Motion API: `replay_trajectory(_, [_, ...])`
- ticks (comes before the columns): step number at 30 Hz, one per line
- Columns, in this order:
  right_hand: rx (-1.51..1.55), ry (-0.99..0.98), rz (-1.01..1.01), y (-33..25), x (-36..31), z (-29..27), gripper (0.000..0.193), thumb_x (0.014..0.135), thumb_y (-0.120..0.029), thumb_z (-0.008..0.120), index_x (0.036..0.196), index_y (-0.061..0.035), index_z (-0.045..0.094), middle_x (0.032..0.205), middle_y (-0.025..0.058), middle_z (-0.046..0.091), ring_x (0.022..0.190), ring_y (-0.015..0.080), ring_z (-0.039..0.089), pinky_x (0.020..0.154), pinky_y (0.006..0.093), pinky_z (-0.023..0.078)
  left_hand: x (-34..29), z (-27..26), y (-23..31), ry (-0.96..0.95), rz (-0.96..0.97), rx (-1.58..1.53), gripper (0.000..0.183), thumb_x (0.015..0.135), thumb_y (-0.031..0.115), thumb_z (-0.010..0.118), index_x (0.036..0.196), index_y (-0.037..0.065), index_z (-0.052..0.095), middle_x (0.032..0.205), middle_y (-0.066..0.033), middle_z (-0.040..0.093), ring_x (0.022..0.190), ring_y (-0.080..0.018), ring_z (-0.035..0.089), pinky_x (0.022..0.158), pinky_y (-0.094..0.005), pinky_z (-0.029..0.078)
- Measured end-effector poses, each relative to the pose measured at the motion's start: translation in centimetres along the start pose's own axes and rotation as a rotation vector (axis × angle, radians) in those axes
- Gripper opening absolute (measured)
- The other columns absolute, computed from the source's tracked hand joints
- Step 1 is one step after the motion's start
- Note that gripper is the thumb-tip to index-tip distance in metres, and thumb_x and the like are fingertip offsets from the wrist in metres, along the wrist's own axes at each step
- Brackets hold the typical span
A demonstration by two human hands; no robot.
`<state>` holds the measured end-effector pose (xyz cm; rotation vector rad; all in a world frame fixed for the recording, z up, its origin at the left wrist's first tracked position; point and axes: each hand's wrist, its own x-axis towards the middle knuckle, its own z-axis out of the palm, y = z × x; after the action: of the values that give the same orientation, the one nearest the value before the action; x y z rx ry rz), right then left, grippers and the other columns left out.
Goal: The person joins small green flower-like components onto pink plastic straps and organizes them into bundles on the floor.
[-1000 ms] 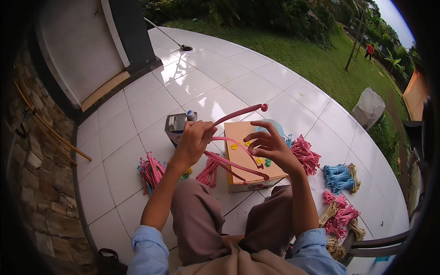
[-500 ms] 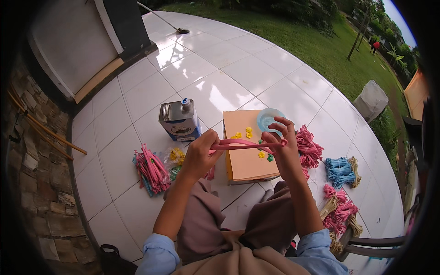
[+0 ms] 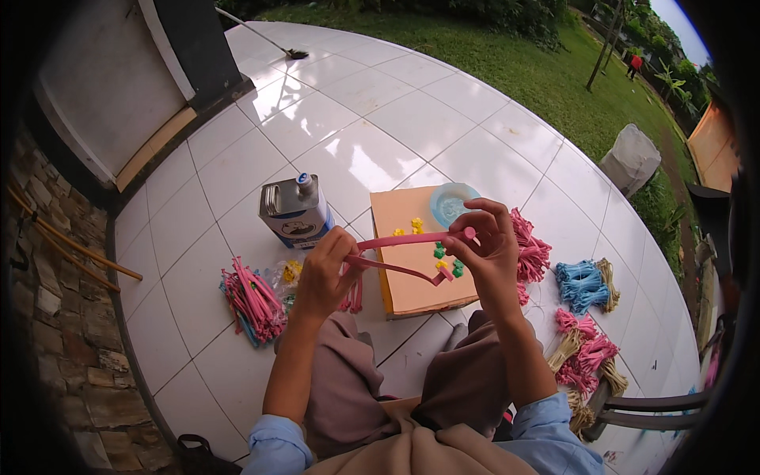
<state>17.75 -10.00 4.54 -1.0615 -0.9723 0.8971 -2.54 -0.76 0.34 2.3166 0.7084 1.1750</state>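
A long pink strap (image 3: 412, 239) is stretched between my two hands above a cardboard-topped box. My left hand (image 3: 323, 267) is closed around its folded part. With thumb and fingers, my right hand (image 3: 492, 241) pinches the strap near its small round end. A second strand runs from my left hand and hangs lower, its bent tip free over the box. Small yellow flower pieces (image 3: 417, 225) and green flower pieces (image 3: 457, 269) lie on the peach-coloured box top (image 3: 423, 297). Behind them, at the far right corner, sits a light-blue bowl (image 3: 453, 207).
A metal can (image 3: 294, 218) stands left of the box, near pink and blue strap bundles (image 3: 252, 297) and a plastic bag (image 3: 286, 275). To the right lie pink bundles (image 3: 529, 249), blue bundles (image 3: 582, 286) and beige ones (image 3: 566, 348). A dark chair (image 3: 649, 413) is at lower right.
The strap's lower strand has dropped away from the upper one, its tip now dangling over the box. Both hands still hold the strap. The view has shifted slightly.
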Motion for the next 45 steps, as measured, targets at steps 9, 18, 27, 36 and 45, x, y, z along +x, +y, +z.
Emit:
replay_trajectory(9, [-0.165,0.137,-0.199,0.1,0.3,-0.1,0.052,0.073,0.012,0.06,0.116,-0.0034,0.036,0.083,0.0051,0.052,0.08,0.0104,0.055,0.075,0.0227,0.047,-0.2,0.4,-0.7,0.09,-0.47,-0.862,0.019,0.092,0.025,0.048,0.092,0.006,0.054,0.077,0.0029,0.049,0.058,-0.0018,0.037,0.051,-0.0148,0.03])
replay_trajectory(18, [-0.299,-0.014,0.023,0.6,0.9,-1.9,0.052,0.073,0.003,0.065,0.117,-0.0028,0.037,0.085,0.008,0.057,0.082,0.0121,0.057,0.073,0.0237,0.048,0.0,0.2,-1.2,0.097,-0.599,-1.156,0.024,0.094,0.023,0.043,0.095,0.003,0.054,0.064,0.0038,0.045,0.051,-0.0006,0.029,0.044,-0.0156,0.023])
replay_trajectory(27, [0.104,-0.076,0.097,0.8,1.3,-0.7,0.079,0.08,-0.018,0.066,0.134,-0.0063,0.009,0.118,0.0216,0.051,0.102,0.0223,0.054,0.091,0.0355,0.041,-0.7,-0.8,-0.8,-0.166,-0.502,-1.001,0.022,0.09,0.02,0.043,0.079,0.005,0.055,0.055,0.0098,0.032,0.049,0.0008,0.024,0.045,-0.0159,0.018])
replay_trajectory(36, [0.099,0.037,-0.067,0.6,1.7,0.1,0.08,0.074,-0.002,0.068,0.132,-0.0044,0.013,0.099,0.0151,0.055,0.091,0.0206,0.058,0.085,0.0328,0.047,-1.0,-0.7,-0.5,-0.316,-0.52,-0.919,0.023,0.092,0.02,0.042,0.083,0.004,0.056,0.06,0.0083,0.037,0.053,0.0004,0.029,0.046,-0.0155,0.021])
replay_trajectory(45, [0.21,-0.055,0.169,1.0,1.8,-0.5,0.049,0.087,-0.008,0.053,0.128,-0.0008,0.027,0.098,0.0183,0.056,0.086,0.0223,0.06,0.08,0.0319,0.049,-0.8,-0.1,-0.2,-0.388,-0.564,-1.075,0.027,0.092,0.02,0.038,0.093,-0.002,0.054,0.061,0.0041,0.039,0.056,-0.0031,0.033,0.052,-0.0167,0.026])
